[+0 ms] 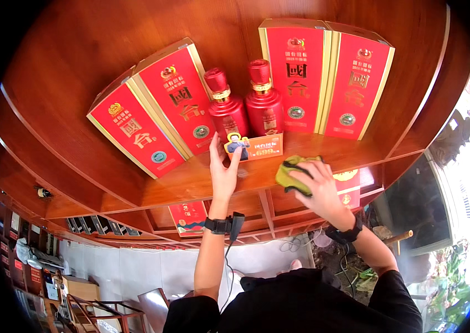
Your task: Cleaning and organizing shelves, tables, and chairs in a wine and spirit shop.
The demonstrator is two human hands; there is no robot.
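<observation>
My left hand point(224, 170) has its thumb and fingers around the left end of an orange price card point(265, 146) at the foot of two red bottles. The left bottle point(228, 112) and the right bottle point(264, 108) stand upright on a wooden shelf point(193, 183). In my right hand point(318, 185) is a yellow-green cloth point(287, 172) with dark edging, pressed on the shelf's front edge, right of the card. Red and gold boxes flank the bottles, a left pair point(139, 133) and a right pair point(297, 83).
Below the shelf, compartments hold a red box point(189, 216) and another red box point(349, 189) behind my right hand. Dark boxes point(101, 225) stand lower left. A wooden chair frame point(110, 312) is on the floor side. A cable point(227, 266) hangs from my left wrist.
</observation>
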